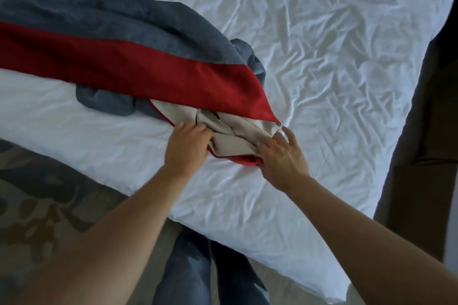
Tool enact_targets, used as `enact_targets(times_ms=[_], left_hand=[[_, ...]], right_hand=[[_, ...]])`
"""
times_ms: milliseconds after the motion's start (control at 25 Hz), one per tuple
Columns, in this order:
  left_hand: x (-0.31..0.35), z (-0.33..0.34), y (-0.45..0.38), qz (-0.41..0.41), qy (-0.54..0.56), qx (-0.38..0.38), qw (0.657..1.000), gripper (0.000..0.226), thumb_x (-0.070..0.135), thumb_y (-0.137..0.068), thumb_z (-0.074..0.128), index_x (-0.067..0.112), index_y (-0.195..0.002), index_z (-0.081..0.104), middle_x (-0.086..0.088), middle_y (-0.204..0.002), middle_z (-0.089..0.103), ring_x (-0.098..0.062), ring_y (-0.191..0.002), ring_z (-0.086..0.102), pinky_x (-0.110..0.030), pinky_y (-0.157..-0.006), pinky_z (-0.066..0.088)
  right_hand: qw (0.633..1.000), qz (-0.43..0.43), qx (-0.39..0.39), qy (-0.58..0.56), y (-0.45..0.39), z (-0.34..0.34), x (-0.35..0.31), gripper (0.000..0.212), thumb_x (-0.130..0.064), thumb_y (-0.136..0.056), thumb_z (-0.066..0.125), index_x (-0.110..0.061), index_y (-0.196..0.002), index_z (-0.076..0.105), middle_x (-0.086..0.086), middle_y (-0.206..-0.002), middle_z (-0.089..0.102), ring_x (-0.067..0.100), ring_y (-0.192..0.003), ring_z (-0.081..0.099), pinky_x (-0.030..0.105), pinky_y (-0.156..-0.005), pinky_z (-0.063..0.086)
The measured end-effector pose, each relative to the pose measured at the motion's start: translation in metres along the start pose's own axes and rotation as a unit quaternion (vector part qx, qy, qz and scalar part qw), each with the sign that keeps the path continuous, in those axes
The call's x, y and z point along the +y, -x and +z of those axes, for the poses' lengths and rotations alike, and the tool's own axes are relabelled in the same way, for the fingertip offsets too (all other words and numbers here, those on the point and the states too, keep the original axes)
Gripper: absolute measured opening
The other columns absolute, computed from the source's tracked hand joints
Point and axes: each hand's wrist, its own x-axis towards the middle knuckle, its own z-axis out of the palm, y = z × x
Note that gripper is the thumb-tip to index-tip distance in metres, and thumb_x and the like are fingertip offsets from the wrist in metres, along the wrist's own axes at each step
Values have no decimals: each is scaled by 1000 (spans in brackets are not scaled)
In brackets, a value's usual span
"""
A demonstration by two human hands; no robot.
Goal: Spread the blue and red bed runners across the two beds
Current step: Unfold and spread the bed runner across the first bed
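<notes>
A blue and red bed runner (124, 67) lies bunched across the left half of a white bed (334, 69), running from the upper left down to a twisted end near the middle. That end shows a beige lining (230, 129) folded over red cloth. My left hand (188, 146) grips the beige folds from the left. My right hand (282, 156) presses on the same bunched end from the right, thumb and forefinger on the cloth and the other fingers spread.
The wrinkled white sheet stretches to the right and up. A dark wood panel (426, 131) borders the bed's right side. Patterned carpet (49, 200) lies at lower left, and my jeans-clad legs (198, 267) stand against the bed's near edge.
</notes>
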Motion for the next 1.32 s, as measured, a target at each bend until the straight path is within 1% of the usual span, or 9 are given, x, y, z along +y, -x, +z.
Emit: enact_targets(times_ms=[120,240,440,680,800,880,1000,1160,1320], left_hand=[[41,10,11,18,56,9,998,9,8,-75,70,15,-80,67,-1,-76,67,-25,-75,60,-38,-72,44],[-1,11,24,12,12,12,1000,6,13,-78,67,16,-84,65,-2,-80,64,-28,-80,58,-40,-74,41],[-51,13,35,-8,-32,29,999,13,17,-90,61,19,-77,61,0,-78,55,-26,-81,50,-41,-75,38],[13,27,32,30,41,66,997,6,16,-92,55,16,-91,61,-3,-90,57,-26,-89,54,-38,-80,40],[-10,16,33,22,22,83,996,10,15,-85,59,18,-95,57,-1,-94,56,-24,-90,52,-37,-79,40],[-29,9,28,17,-19,88,996,18,12,-82,58,16,-98,53,-3,-100,53,-26,-92,49,-39,-77,39],[-48,9,18,20,-68,96,993,23,8,-85,54,15,-107,56,-7,-112,55,-29,-101,52,-41,-81,39],[-29,13,-1,73,-47,95,992,11,8,-83,59,18,-88,63,-2,-85,60,-27,-84,55,-40,-79,38],[5,19,-1,123,50,101,986,12,12,-86,55,20,-81,63,0,-75,57,-26,-74,56,-39,-72,39]], right_hand=[[994,2,53,-93,-19,0,-33,31,-40,-78,71,-11,-87,67,5,-83,64,28,-85,59,49,-107,41],[989,-32,105,-103,-31,6,-51,9,-20,-75,76,-14,-78,69,2,-75,66,28,-86,63,49,-100,48],[998,8,51,-25,15,14,11,15,-3,-66,80,-7,-72,67,9,-65,62,34,-70,62,54,-95,51],[994,-54,33,-86,-17,-3,-35,47,-37,-74,72,-14,-115,65,3,-102,64,27,-95,60,47,-110,35],[991,-33,76,-104,-42,1,-81,8,-13,-77,70,-14,-85,69,2,-75,63,26,-75,59,45,-100,46],[991,-11,91,-93,-42,4,-78,16,0,-73,70,-14,-68,64,4,-63,60,28,-66,58,43,-88,51],[994,-23,82,-63,-10,9,-48,17,5,-72,68,-12,-70,66,5,-67,62,29,-70,60,45,-89,51],[992,-32,91,-75,31,8,-5,14,-2,-76,74,-12,-72,65,3,-71,62,29,-80,63,44,-93,49],[989,9,78,-127,4,5,-42,22,-24,-77,70,-11,-95,67,4,-85,62,30,-84,58,43,-91,46]])
